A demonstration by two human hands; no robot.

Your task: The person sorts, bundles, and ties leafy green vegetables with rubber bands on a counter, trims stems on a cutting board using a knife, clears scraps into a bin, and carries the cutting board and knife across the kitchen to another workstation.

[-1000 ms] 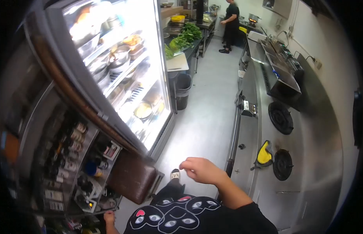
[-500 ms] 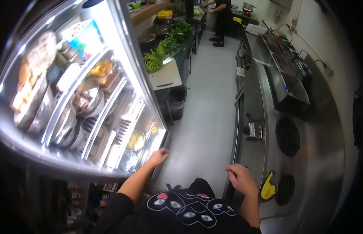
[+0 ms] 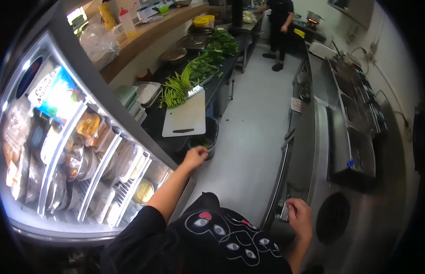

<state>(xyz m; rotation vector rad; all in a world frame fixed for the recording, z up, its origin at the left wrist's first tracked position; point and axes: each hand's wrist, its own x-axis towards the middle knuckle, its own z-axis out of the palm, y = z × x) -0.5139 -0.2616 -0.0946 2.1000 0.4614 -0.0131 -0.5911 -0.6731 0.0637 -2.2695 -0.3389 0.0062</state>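
Note:
My left hand [image 3: 195, 156] hangs with curled fingers beside the lit fridge [image 3: 80, 230], near a dark bin [image 3: 211, 148] under the counter's end; whether it holds anything is hidden. Over the edge of the steel counter on the right, my right hand [image 3: 299, 214] has its thumb and fingers drawn together, close to a small metal fitting [image 3: 284, 210]; nothing shows clearly between the fingertips. A white cutting board [image 3: 185, 116] lies on the dark counter, with leafy greens [image 3: 176, 89] and a broad blade [image 3: 194, 91] at its far end.
Packed shelves fill the fridge at left. A wooden shelf [image 3: 144, 32] holds bottles and a plastic bag. Steel basins [image 3: 354, 123] and a round black plate [image 3: 333, 217] line the right side. Another person [image 3: 278, 23] stands at the far end of the grey aisle [image 3: 253, 105].
The view has shifted toward the left counter, showing more of it and the wooden shelf. My left hand is farther forward, level with the bin; my right hand is lower and farther right.

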